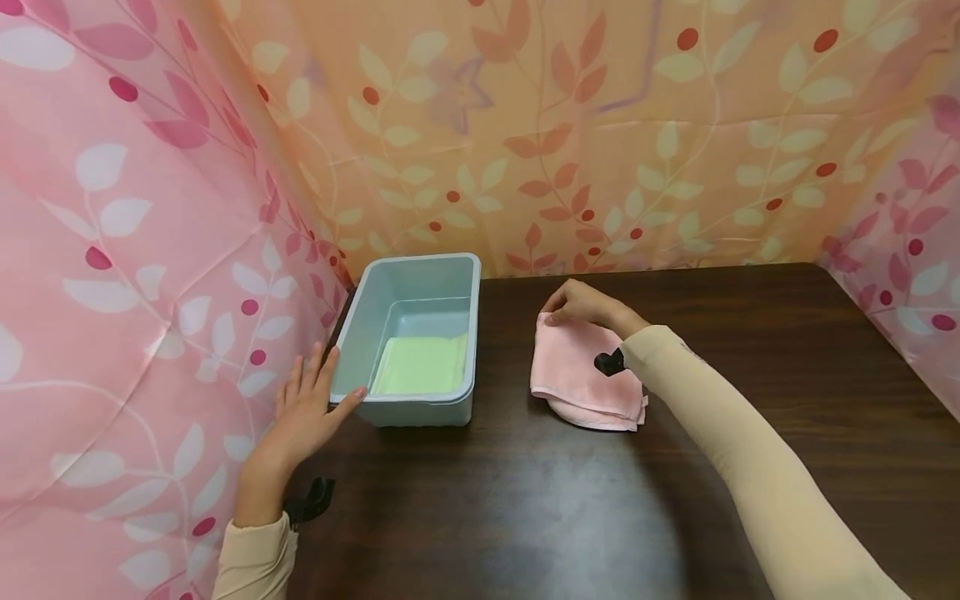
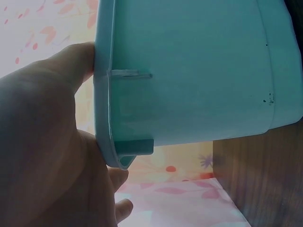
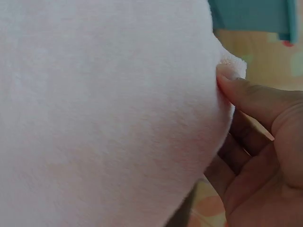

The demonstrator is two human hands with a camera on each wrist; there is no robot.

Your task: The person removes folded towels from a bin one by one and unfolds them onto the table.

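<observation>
A pale blue plastic tub (image 1: 420,275) stands at the table's left edge, with a folded light green cloth (image 1: 422,364) lying flat inside. My left hand (image 1: 309,408) rests with straight fingers against the tub's near left corner; the left wrist view shows the thumb (image 2: 71,61) on the tub (image 2: 199,71) rim. A folded pink towel (image 1: 577,375) lies to the right of the tub. My right hand (image 1: 573,304) pinches the towel's far corner. In the right wrist view the thumb (image 3: 255,101) presses on the pink towel (image 3: 104,109).
The dark wooden table (image 1: 787,367) stretches right and toward me. Pink and orange leaf-patterned curtains (image 1: 135,233) close off the left, back and right sides. A black wrist strap (image 1: 311,500) shows at my left sleeve.
</observation>
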